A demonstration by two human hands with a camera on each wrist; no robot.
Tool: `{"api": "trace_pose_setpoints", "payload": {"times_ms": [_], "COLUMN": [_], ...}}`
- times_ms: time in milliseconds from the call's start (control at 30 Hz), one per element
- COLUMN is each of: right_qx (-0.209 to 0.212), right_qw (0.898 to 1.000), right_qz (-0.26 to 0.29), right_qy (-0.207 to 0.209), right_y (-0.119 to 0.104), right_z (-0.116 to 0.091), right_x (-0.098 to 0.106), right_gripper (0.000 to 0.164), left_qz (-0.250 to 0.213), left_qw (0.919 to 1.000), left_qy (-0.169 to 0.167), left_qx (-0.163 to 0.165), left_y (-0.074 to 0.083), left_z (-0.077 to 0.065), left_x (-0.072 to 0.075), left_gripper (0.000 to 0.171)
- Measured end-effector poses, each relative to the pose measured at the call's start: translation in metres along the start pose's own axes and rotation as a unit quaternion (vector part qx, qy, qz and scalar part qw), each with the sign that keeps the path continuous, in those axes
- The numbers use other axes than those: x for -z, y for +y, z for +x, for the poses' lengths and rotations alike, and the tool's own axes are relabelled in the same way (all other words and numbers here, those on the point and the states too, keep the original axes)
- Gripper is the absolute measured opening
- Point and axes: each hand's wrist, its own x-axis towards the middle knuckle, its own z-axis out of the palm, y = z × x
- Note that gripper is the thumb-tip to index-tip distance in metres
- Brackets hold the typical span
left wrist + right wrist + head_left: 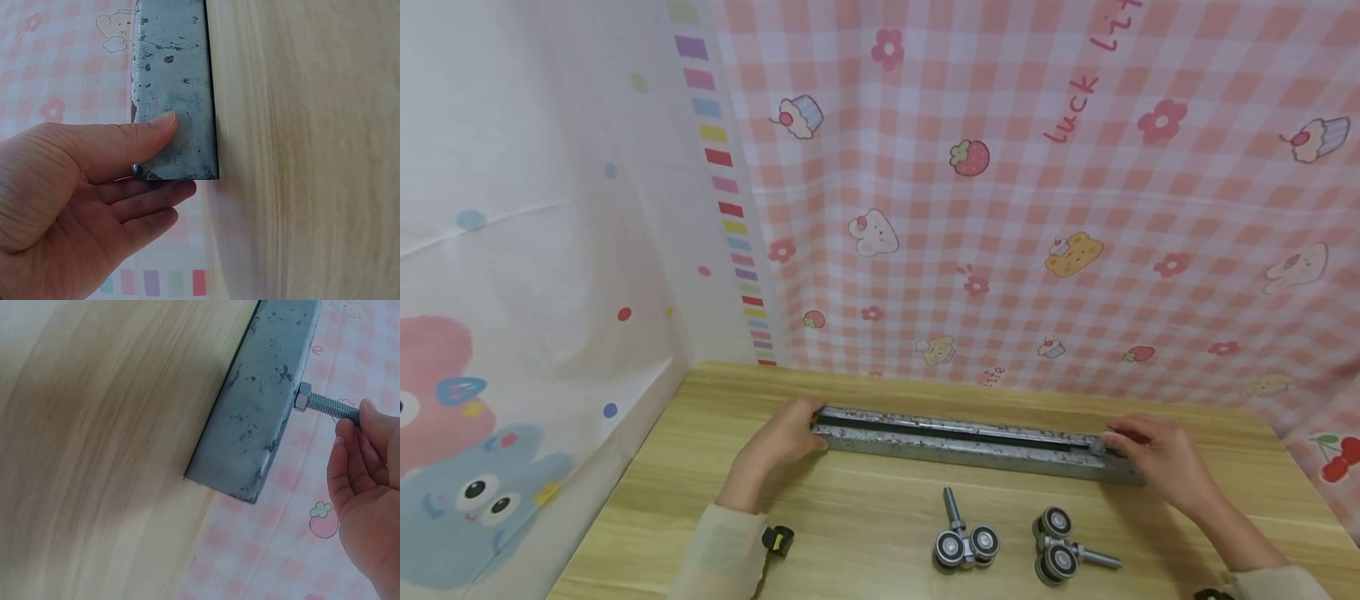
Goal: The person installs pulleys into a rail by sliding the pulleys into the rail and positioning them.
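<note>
pink gingham cloth [917,208] hangs behind, white printed cloth [557,267] to the l. wood-grain table [842,517] below, its back edge nr the gingham.

slotted steel channel [962,455] lies lengthwise across the tabletop, toward the back, slot up; a narrow strip of wood shows behind it, a wider stretch in front. both ends well in from the table's side edges. finish is grey, scuffed, w/ dark specks & chips, esp. along the rims.

l hand [786,433] comes in from the side at the channel's l end: thumb flat on the front wall, other fingers round the end & back, so clamped on it. r hand [1172,462] is above the r end, wrist low; thumb & fingertips together, pinching the tip of a threaded bolt [328,406] that stands up at the slot, a bit in from that end.

2 roller trolleys on the wood in front, apart: l one [967,543] w/ stud pointing back at the channel, r one [1055,544] w/ stud pointing r. both w/ dark-ringed metal wheels.

smallest: hex nut [303,397] at the bolt's base, by the channel's top rim.
</note>
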Motion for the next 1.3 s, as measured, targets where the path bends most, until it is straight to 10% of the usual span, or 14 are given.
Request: {"api": "trace_pose_setpoints", "payload": {"times_ms": [1300], "right_qx": [0.004], "right_qw": [0.999], "right_qz": [0.011], "right_qy": [-0.046], "right_y": [-0.035], "right_z": [0.016], "right_x": [-0.026], "right_gripper": [0.017], "left_qz": [-0.009], "left_qw": [0.9999], "left_qy": [0.003], "left_qx": [-0.008], "left_y": [-0.001], "left_z": [-0.001], "left_x": [0.001], "left_gripper": [0.034]}}
